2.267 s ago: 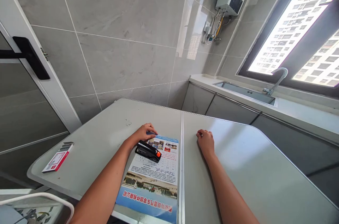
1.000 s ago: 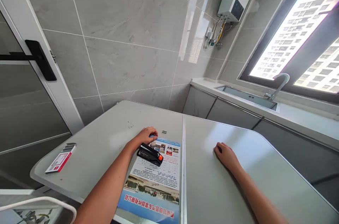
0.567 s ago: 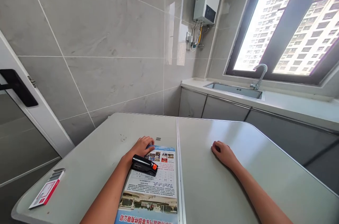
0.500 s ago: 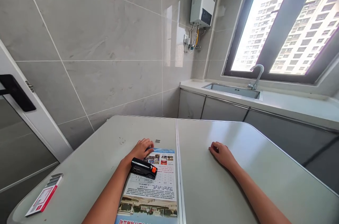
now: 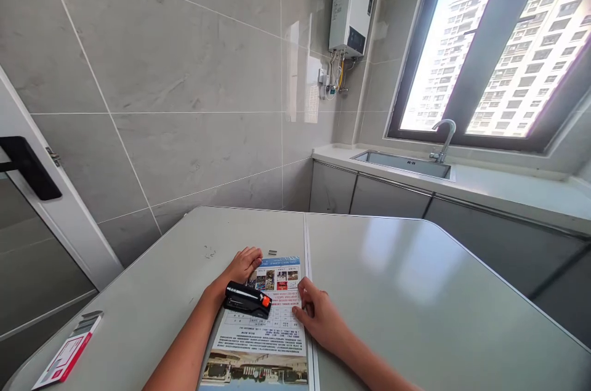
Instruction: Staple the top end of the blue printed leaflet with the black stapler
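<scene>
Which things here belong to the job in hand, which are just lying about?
Job, judging by the hands:
leaflet, left hand and right hand at its edges
black stapler, on it
probably small grey strips

Just about:
red-and-white packet, far left
sink and faucet
water heater

Single view from the wearer's head, facing forward and tipped down over a pale table (image 5: pixel 406 329). The tabletop is nearest, spreading across the bottom; the left hand (image 5: pixel 242 266) and right hand (image 5: pixel 321 314) sit low, near the middle. Farther off, a grey tiled wall (image 5: pixel 194 58) fills the upper left and centre. A white door frame (image 5: pixel 69 206) slants in at left; a counter (image 5: pixel 508 183) and window (image 5: pixel 482 40) angle away at right.
</scene>
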Available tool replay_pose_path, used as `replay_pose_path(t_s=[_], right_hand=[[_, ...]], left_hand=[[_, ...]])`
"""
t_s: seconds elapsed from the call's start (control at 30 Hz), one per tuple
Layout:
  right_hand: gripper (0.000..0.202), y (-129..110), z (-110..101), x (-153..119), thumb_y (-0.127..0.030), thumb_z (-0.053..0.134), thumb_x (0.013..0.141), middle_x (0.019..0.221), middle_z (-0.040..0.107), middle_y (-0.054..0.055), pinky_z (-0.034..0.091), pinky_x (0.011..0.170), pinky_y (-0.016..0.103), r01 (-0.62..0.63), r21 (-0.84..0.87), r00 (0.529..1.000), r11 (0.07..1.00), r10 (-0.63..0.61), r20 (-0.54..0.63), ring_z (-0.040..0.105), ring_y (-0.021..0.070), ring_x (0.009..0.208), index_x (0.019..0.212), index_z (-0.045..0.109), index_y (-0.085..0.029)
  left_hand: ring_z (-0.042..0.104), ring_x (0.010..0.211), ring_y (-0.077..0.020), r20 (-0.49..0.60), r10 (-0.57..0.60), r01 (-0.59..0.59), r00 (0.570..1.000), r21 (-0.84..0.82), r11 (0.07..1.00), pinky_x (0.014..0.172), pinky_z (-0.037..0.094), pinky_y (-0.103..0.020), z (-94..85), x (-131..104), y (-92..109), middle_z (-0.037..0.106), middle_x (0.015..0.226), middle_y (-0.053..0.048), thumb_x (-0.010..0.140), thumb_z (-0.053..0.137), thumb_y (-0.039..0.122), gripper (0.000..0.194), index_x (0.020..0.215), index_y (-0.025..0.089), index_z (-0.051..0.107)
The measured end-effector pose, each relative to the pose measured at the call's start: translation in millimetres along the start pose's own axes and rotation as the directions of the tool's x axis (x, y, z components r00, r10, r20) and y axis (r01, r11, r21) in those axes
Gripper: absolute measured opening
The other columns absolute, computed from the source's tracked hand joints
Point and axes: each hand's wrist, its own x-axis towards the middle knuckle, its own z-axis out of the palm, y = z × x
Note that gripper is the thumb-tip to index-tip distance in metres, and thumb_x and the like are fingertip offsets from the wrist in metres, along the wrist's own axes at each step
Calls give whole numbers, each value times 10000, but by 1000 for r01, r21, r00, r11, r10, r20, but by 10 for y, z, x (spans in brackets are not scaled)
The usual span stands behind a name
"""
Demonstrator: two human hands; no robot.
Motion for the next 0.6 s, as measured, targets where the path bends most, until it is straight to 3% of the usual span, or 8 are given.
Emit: replay_pose_path(t_s=[0.13,0.3,0.47,0.6], right_hand=[[88,-14,-122,-11,-129,593,771,611,475,-76,309,566,211,33,12,996,999,-34,86,436,97,586,803,572,-208],[96,-41,-344,-32,-108,626,711,591,516,-62,348,567,199,66,82,978,994,-80,191,455,83,568,745,680,-180],[42,-36,-318,-37,-188,670,738,620,607,-35,416,550,196,-38,241,984,970,-6,179,572,103,562,774,653,-177],[150,4,-259,-27,-316,663,789,666,655,-25,438,443,204,-158,380,976,911,86,199,659,146,495,835,591,-193]], left_hand=[[554,903,-226,-1,10,-10,1000,3,1000,827,382,-369,-14,2,36,646,945,-31,1067,301,558,451,959,221,580],[584,967,-244,-21,55,-56,998,-29,998,873,406,-390,-20,44,168,671,1007,-54,1046,368,566,414,1067,227,605],[583,963,-237,-42,52,-54,998,-49,997,890,433,-393,5,80,215,677,993,-76,1060,373,454,369,965,209,632],[591,946,-227,-47,-2,-2,999,-76,997,878,447,-387,-1,56,178,674,977,-61,1053,385,411,322,948,211,614]])
